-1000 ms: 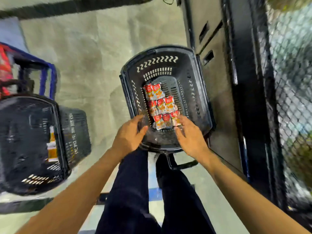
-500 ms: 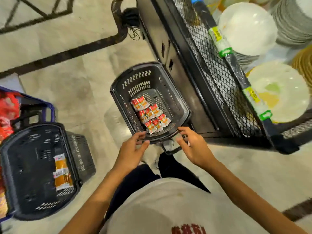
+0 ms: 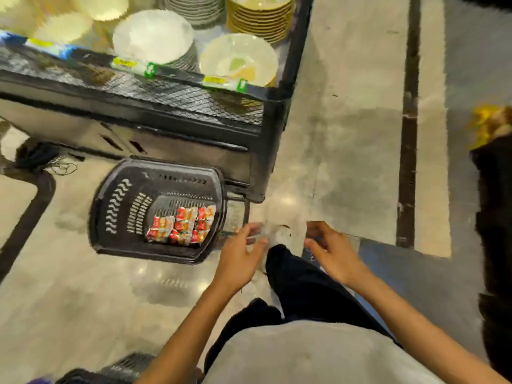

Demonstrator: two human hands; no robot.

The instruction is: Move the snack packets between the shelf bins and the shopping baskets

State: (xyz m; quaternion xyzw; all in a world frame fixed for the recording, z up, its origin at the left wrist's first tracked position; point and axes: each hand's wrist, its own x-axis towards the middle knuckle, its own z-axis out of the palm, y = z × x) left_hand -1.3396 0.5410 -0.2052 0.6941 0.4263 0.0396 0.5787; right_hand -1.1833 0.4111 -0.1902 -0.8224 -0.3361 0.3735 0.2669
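A black shopping basket [image 3: 116, 206] stands on the floor beside the shelf unit, with several red and orange snack packets [image 3: 181, 224] lying flat on its bottom. My left hand [image 3: 239, 253] hovers just right of the basket's near corner, fingers loosely curled and holding nothing. My right hand [image 3: 331, 249] is further right above my leg, also loosely curled with nothing in it. Neither hand touches the basket.
The black mesh shelf unit [image 3: 166, 106] carries stacks of white and yellow plates [image 3: 238, 60]. Another black basket's rim [image 3: 91, 376] peeks in at the bottom left. A dark object with yellow on top [image 3: 493, 189] stands at the right edge.
The view swung right and both hands came off the basket's near rim. They now hang free to its right. The second basket on the left slid almost out of view.
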